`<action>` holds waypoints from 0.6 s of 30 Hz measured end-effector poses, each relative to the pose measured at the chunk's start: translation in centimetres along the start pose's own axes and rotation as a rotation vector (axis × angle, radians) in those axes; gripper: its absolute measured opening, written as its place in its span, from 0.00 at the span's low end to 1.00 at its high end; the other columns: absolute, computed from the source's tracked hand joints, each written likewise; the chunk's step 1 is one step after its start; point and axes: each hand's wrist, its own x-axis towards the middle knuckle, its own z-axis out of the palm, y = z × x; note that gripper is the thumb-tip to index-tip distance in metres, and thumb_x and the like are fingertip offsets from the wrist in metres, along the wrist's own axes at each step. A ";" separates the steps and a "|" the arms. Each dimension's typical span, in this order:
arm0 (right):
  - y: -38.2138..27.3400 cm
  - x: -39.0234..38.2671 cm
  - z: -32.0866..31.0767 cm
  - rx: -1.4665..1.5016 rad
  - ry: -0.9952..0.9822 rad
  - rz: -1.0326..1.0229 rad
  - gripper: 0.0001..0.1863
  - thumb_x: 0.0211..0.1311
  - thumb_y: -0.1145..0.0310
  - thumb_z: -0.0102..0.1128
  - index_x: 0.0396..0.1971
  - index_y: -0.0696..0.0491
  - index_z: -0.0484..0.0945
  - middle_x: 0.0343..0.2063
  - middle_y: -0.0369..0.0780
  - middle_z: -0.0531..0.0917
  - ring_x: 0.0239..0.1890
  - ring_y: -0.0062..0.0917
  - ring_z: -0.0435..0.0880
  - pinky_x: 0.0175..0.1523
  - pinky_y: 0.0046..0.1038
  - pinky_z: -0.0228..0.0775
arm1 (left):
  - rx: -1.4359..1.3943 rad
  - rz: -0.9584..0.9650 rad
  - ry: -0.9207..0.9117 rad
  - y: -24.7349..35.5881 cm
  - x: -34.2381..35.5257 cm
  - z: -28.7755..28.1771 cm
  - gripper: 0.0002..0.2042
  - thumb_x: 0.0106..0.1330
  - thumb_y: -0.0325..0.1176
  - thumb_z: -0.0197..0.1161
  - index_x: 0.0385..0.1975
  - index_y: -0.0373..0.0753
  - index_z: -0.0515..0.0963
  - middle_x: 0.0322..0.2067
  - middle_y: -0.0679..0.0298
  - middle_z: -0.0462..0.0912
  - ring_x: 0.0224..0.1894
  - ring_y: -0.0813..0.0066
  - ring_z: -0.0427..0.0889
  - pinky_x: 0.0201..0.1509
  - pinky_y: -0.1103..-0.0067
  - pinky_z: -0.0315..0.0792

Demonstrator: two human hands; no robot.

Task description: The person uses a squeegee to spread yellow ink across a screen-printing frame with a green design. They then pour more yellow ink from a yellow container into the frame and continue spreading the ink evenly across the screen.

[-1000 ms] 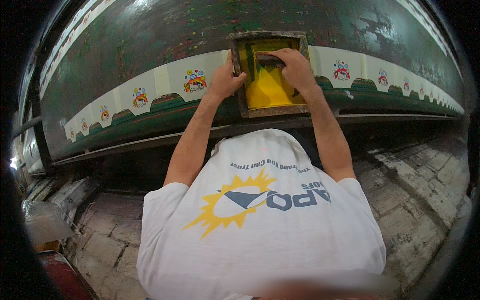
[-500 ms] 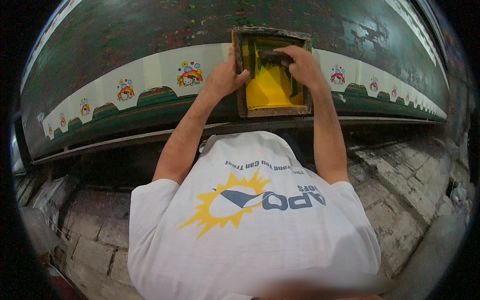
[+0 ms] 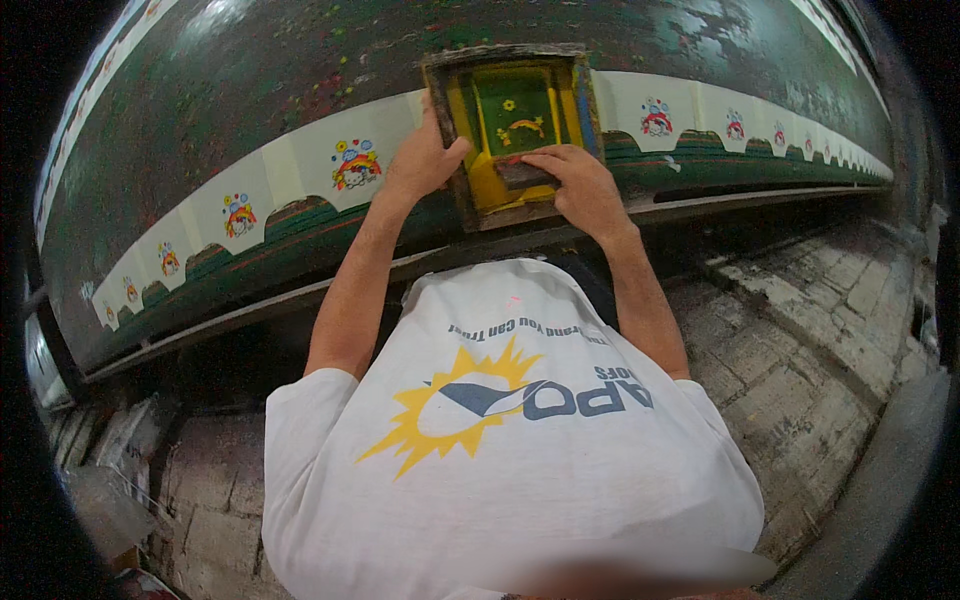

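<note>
A wooden-framed printing screen (image 3: 596,110) lies across the white scalloped strip on the dark table. Its mesh is smeared with yellow ink, and a small flower and an arch design show in the middle. My left hand (image 3: 427,158) grips the left side of the frame, thumb on top and fingers along the outer edge. Inside the frame, close to its near edge, my right hand (image 3: 580,185) closes round a squeegee (image 3: 522,174), a dark short bar edged with yellow ink. The strip beneath the frame is hidden.
The long dark green table (image 3: 250,90) is spotted with paint. White scalloped strip (image 3: 290,180) runs along it, printed with colourful rainbow motifs on both sides of the frame. A rail (image 3: 690,205) edges the table; stone paving (image 3: 770,370) lies below.
My right hand has drawn the squeegee from the far part of the screen to its near end. Yellow ink that covered the mesh is now thin, and the design shows through.
</note>
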 end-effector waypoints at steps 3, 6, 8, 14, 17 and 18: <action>0.3 -0.6 0.3 -0.046 0.065 -0.051 0.26 0.54 0.83 0.61 0.55 0.51 0.87 0.53 0.41 0.87 0.58 0.39 0.84 0.67 0.41 0.76 | -0.079 0.066 0.072 1.0 -0.8 -0.3 0.50 0.72 0.44 0.62 0.80 0.21 0.37 0.29 0.43 0.87 0.31 0.44 0.88 0.35 0.58 0.80; 1.7 -1.6 -0.5 -0.060 0.143 -0.114 0.26 0.54 0.83 0.61 0.54 0.51 0.87 0.53 0.40 0.88 0.58 0.37 0.85 0.68 0.40 0.75 | -0.015 0.077 0.114 3.1 -1.2 0.2 0.50 0.71 0.43 0.63 0.80 0.20 0.38 0.25 0.48 0.86 0.25 0.50 0.87 0.29 0.61 0.79; 3.4 -2.5 -1.6 -0.075 0.164 -0.108 0.26 0.53 0.83 0.62 0.54 0.50 0.87 0.53 0.39 0.88 0.59 0.36 0.85 0.68 0.41 0.75 | -0.015 0.102 0.111 5.2 -0.7 1.1 0.51 0.70 0.41 0.65 0.79 0.18 0.38 0.20 0.53 0.83 0.20 0.54 0.84 0.25 0.64 0.76; 12.6 -5.7 -6.9 -0.093 0.181 -0.070 0.27 0.54 0.84 0.62 0.55 0.50 0.87 0.55 0.39 0.87 0.61 0.37 0.84 0.70 0.43 0.73 | 0.009 0.165 0.148 13.8 3.4 7.2 0.52 0.69 0.41 0.66 0.79 0.18 0.38 0.18 0.53 0.82 0.18 0.55 0.83 0.23 0.64 0.76; 17.6 -7.1 -9.2 -0.086 0.153 -0.018 0.31 0.51 0.89 0.61 0.56 0.50 0.87 0.57 0.40 0.87 0.63 0.39 0.82 0.71 0.43 0.73 | -0.076 0.162 0.120 18.1 5.4 10.7 0.51 0.70 0.41 0.66 0.80 0.19 0.38 0.19 0.51 0.83 0.19 0.54 0.84 0.23 0.63 0.77; 18.9 -7.6 -9.7 -0.074 0.170 -0.034 0.30 0.51 0.88 0.61 0.56 0.51 0.87 0.57 0.39 0.87 0.63 0.39 0.82 0.71 0.43 0.73 | -0.076 0.150 0.112 19.2 5.9 11.6 0.51 0.70 0.41 0.66 0.80 0.19 0.39 0.21 0.50 0.84 0.20 0.54 0.85 0.24 0.63 0.77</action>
